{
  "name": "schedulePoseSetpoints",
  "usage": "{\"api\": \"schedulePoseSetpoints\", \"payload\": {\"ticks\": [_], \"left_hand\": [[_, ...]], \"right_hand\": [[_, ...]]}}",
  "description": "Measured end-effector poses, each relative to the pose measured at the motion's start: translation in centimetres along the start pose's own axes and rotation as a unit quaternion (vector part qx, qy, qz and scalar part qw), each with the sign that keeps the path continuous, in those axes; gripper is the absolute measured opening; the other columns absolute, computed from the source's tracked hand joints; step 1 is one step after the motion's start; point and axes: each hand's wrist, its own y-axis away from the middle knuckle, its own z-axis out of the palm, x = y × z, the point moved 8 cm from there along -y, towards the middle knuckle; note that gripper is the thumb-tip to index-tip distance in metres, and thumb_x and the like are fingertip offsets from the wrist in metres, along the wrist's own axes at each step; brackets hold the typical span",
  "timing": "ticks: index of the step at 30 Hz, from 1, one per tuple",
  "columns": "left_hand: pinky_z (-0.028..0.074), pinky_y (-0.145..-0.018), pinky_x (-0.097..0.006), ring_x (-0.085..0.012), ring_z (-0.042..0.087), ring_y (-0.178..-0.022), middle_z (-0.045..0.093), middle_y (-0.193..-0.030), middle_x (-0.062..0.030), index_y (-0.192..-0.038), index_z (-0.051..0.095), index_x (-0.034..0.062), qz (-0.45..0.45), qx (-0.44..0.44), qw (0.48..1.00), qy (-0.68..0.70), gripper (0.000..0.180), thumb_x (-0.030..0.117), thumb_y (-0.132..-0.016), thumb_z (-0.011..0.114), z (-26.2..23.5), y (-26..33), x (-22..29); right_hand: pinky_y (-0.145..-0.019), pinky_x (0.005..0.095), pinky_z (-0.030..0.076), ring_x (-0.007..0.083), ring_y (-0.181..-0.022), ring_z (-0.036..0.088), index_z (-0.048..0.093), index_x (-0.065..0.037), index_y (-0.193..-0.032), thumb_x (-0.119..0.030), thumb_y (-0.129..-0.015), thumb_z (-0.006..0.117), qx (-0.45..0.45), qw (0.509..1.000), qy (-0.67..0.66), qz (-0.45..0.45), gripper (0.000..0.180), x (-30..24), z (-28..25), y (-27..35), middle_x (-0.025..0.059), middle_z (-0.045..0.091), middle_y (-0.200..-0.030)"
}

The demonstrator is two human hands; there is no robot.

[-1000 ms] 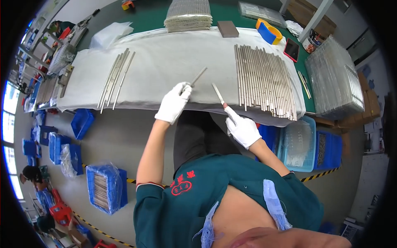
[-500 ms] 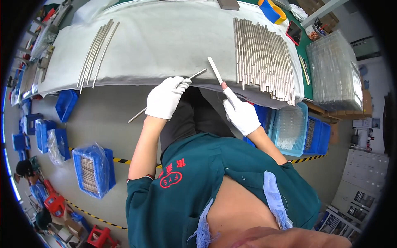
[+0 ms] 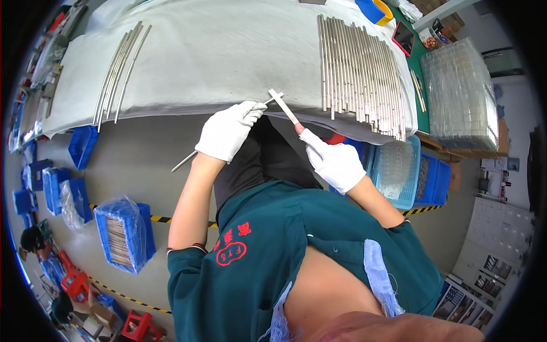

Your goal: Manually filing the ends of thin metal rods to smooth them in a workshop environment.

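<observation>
In its white glove, my left hand is closed around a thin metal rod, which slants from lower left up to the right toward the table edge. Also gloved, with a bare fingertip showing, my right hand grips a flat white strip by its near end. The strip crosses over the rod's far end; whether they touch I cannot tell. To the right, many metal rods lie side by side on the white cloth. A smaller group of rods lies at the left.
A white cloth covers the table. At the right stand a stack of clear plastic trays, a red-edged tablet and a blue-yellow tape roll. A light-blue basket sits below; a bagged blue bin of rods is at lower left.
My right hand has moved the white strip left, so it now crosses the rod's end, where a gap showed before. My left hand still holds the rod. The whole view has shifted slightly.
</observation>
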Motion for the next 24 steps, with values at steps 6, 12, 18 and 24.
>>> {"api": "schedulePoseSetpoints", "payload": {"ticks": [6,12,18,24], "left_hand": [[0.050,-0.069,-0.030,-0.0230,0.063,-0.080,0.065,-0.094,-0.0034,-0.101,0.063,0.0185,0.060,0.064,0.985,-0.148,0.018,0.023,-0.086,0.055,-0.5,0.8,1.5],[0.050,-0.065,-0.029,-0.0220,0.063,-0.079,0.065,-0.092,-0.0017,-0.101,0.063,0.0198,0.069,0.079,0.986,-0.128,0.018,0.023,-0.086,0.054,-0.3,0.9,1.4],[0.050,-0.067,-0.030,-0.0226,0.063,-0.079,0.065,-0.093,-0.0028,-0.102,0.062,0.0191,0.053,0.078,0.981,-0.169,0.018,0.023,-0.086,0.055,-0.1,0.8,1.3],[0.050,-0.068,-0.031,-0.0239,0.063,-0.081,0.065,-0.093,-0.0038,-0.101,0.063,0.0178,0.055,0.074,0.983,-0.160,0.018,0.024,-0.086,0.055,-0.1,0.8,1.1]], "right_hand": [[-0.035,0.0347,0.038,0.0220,-0.034,0.048,0.042,-0.029,-0.135,-0.021,-0.087,0.051,0.071,0.997,0.007,-0.024,0.049,-0.7,0.0,-2.1,0.0052,0.046,-0.042],[-0.035,0.0312,0.038,0.0198,-0.034,0.046,0.050,-0.022,-0.129,-0.011,-0.081,0.056,0.036,0.999,0.018,-0.012,0.050,-0.5,0.1,0.3,0.0051,0.049,-0.048],[-0.035,0.0317,0.038,0.0188,-0.033,0.047,0.043,-0.028,-0.134,-0.015,-0.082,0.055,0.131,0.991,0.007,-0.038,0.055,-0.4,0.8,-1.6,0.0041,0.044,-0.042],[-0.034,0.0324,0.037,0.0201,-0.032,0.046,0.042,-0.028,-0.134,-0.017,-0.085,0.053,0.099,0.994,0.024,-0.026,0.052,-0.3,0.7,-1.0,0.0038,0.043,-0.041]]}}
